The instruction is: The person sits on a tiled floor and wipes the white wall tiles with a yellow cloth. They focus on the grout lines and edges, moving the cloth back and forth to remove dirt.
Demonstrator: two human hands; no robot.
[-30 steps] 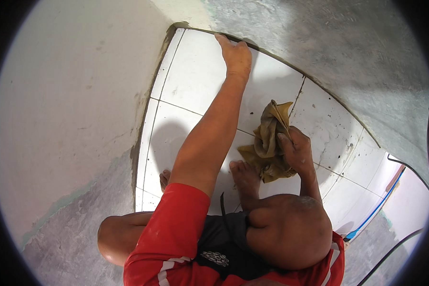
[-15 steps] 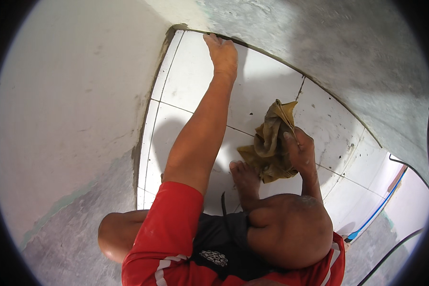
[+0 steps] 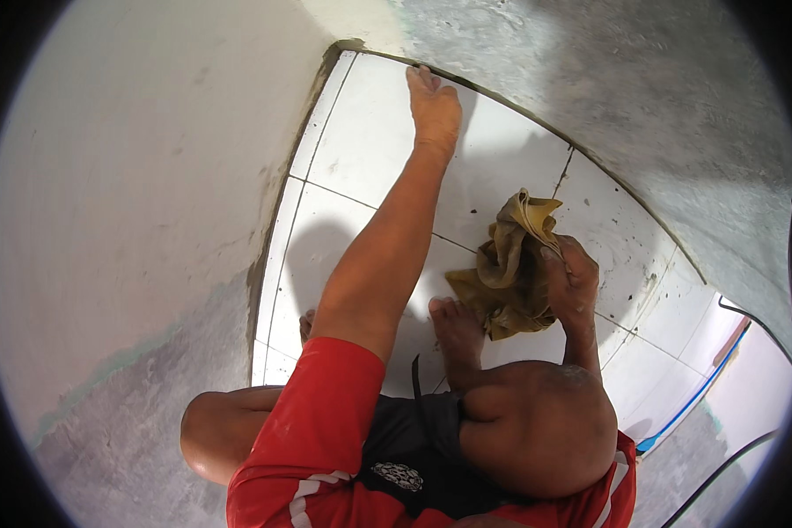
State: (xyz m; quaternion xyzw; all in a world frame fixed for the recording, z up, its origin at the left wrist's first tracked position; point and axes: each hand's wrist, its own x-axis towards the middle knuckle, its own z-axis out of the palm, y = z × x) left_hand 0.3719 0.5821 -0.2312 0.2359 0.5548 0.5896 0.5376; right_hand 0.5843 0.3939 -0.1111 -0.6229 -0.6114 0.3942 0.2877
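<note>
My left hand [image 3: 436, 114] reaches out to the far edge of the white tiled floor [image 3: 343, 158]. Its stretched fingertips touch the dark seam [image 3: 493, 94] where the tiles meet the grey wall; nothing shows in its grasp. A crumpled, dirty yellow-brown cloth [image 3: 508, 264] hangs from my right hand [image 3: 575, 280], bunched up above the tiles near my bare foot [image 3: 458, 330]. The fingers of that hand are closed on the cloth's right side.
A pale wall [image 3: 150, 176] rises on the left and a rough grey wall [image 3: 625, 79] at the far side. At the right lie a blue cable [image 3: 697, 393] and a black cable [image 3: 722, 471]. Dark crumbs [image 3: 651, 277] are scattered on the tiles.
My left hand has slid a little to the right along the seam. My right hand and the cloth have shifted slightly right in the picture.
</note>
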